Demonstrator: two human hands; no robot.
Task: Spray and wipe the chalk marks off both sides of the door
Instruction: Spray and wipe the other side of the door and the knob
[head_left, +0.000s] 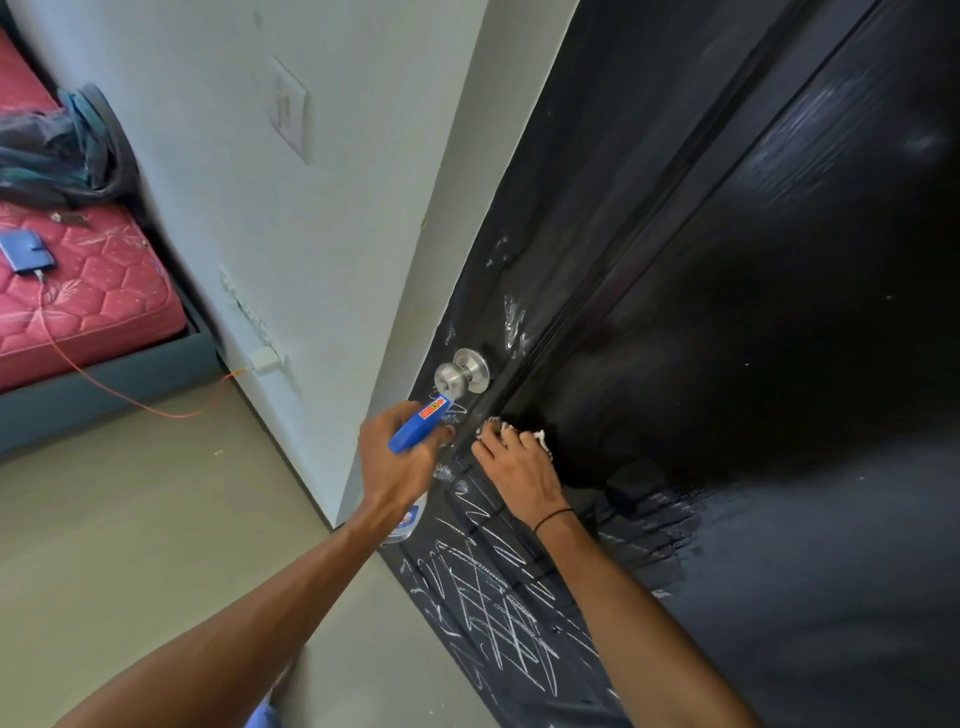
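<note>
A black door fills the right side, with a silver knob near its left edge. White chalk marks cover the lower left part of the door; fainter ones sit above the knob. My left hand grips a spray bottle with a blue trigger head, just below the knob, its nozzle toward the door. My right hand presses a white cloth flat against the door, right of the bottle. A wet, shiny patch lies right of that hand.
A pale wall with a light switch meets the door frame on the left. A bed with a red mattress stands at far left, holding a blue device on an orange cable and dark clothes. Grey floor lies below.
</note>
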